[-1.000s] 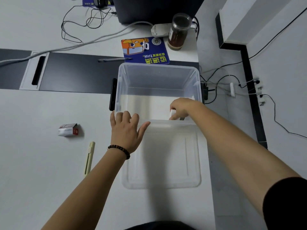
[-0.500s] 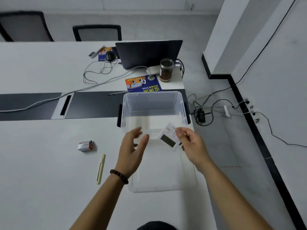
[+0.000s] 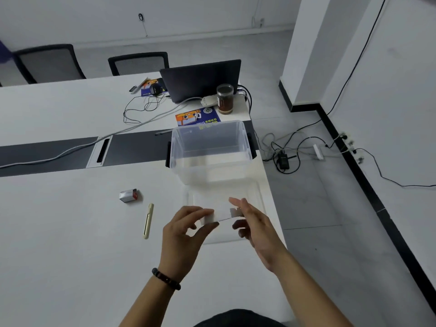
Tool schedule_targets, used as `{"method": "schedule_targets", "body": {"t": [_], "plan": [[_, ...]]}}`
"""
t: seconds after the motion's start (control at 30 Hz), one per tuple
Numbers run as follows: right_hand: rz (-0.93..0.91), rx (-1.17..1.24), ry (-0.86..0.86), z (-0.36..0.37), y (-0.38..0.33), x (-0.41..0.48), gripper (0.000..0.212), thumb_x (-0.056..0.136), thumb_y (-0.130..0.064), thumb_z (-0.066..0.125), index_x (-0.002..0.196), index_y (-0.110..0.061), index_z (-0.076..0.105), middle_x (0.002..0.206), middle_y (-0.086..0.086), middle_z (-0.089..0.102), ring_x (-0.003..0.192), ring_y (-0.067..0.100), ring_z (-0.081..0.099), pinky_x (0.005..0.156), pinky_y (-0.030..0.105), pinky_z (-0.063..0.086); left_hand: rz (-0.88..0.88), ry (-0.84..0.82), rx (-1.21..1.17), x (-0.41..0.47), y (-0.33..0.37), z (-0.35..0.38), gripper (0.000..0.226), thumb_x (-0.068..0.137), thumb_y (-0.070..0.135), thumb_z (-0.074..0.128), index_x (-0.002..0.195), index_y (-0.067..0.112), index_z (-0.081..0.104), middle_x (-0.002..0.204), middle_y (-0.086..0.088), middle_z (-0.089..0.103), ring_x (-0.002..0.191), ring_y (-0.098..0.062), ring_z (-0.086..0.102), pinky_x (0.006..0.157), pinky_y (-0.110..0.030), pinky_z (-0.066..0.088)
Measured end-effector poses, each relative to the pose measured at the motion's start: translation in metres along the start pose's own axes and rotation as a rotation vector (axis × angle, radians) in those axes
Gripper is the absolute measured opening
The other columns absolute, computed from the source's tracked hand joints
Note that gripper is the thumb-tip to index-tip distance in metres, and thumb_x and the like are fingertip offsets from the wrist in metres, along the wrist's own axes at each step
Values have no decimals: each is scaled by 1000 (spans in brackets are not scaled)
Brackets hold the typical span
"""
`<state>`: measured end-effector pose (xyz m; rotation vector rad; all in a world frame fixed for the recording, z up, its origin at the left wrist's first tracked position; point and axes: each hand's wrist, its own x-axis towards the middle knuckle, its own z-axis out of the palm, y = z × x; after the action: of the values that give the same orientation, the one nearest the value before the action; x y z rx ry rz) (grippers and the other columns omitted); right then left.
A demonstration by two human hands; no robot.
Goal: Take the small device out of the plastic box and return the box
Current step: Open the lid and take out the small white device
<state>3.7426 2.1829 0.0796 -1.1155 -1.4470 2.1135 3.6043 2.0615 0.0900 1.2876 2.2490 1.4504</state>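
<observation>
I see the small white device point(image 3: 220, 214) pinched between my left hand point(image 3: 186, 234) and right hand point(image 3: 253, 228), 2 grips over the lid point(image 3: 250, 192), clear of the plastic box point(image 3: 210, 149).

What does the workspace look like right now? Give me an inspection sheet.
Surface: white desk with a dark centre strip.
Job's things: clear plastic box open, upright, nothing seen inside; its clear lid lies flat in front; small white device held above the lid.
Clutter: small red-and-white carton, cream pen-like stick, blue leaflet, brown jar, black laptop.
Grips: left hand and right hand both pinch the device.
Cables: black wire loops on the desk; tangled leads on the floor.
Surroundings: two black chairs, white pillar.
</observation>
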Motion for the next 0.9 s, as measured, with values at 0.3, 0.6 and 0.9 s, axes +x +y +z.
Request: {"method": "schedule_targets", "body": {"t": [0.3,0.6,0.9], "plan": [[-26,283,41,-15,16,-23,24,95,-11,64,118,-16,72,114,14,74,101,22,71,88,30,56,-158,-115,-193,-31,13,5,48,68,37,86,113,30,68,120,6,63,100,-10,67,78,-19,55],[-122,151,36,-21,26,-42,36,92,-8,69,127,-15,66,115,2,76,107,19,72,98,35,54,-367,-85,-265,-46,23,14,30,85,15,74,111,31,69,116,4,72,107,-8,68,86,-23,57],[-123,71,-74,-24,39,-56,34,91,-2,69,121,-17,69,114,-2,77,111,11,70,94,25,54,-522,-34,-189,-61,22,20,46,81,22,79,124,18,67,117,2,68,105,-16,68,83,-28,59]]}}
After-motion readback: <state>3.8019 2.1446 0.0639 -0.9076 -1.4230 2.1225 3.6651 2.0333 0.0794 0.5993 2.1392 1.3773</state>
